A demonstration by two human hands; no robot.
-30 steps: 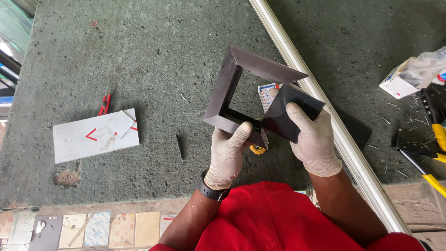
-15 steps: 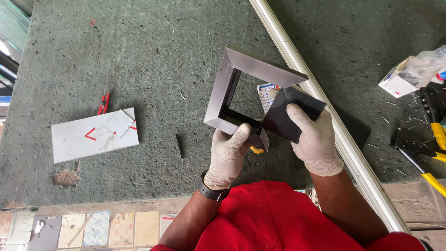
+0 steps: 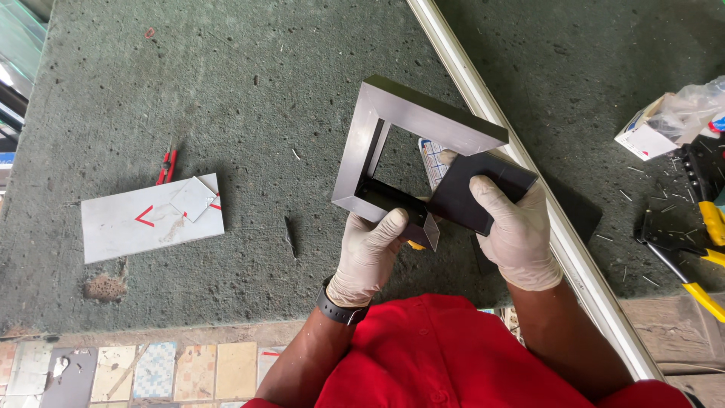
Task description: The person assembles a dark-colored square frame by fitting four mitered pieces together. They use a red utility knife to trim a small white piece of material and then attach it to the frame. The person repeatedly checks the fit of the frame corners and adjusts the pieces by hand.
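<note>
A rough grey-green concrete floor (image 3: 249, 98) fills the view under even daylight, pocked with dark specks. Along its near edge runs a strip of worn patterned tiles (image 3: 158, 370), chipped and faded in places

Both hands wear pale thin gloves. The left hand (image 3: 370, 253) is curled closed, fingers folded under and thumb laid forward across the top, pinching what it holds at the near corner. A dark watch band (image 3: 341, 308) circles the left wrist, and the bare forearm runs back and down toward the red-sleeved body. The right hand (image 3: 517, 234) sits just beside the left, palm down, fingers spread and wrapped over its grip, thumb reaching toward the left hand. The right forearm slants back to the body, elbow bent.
</note>
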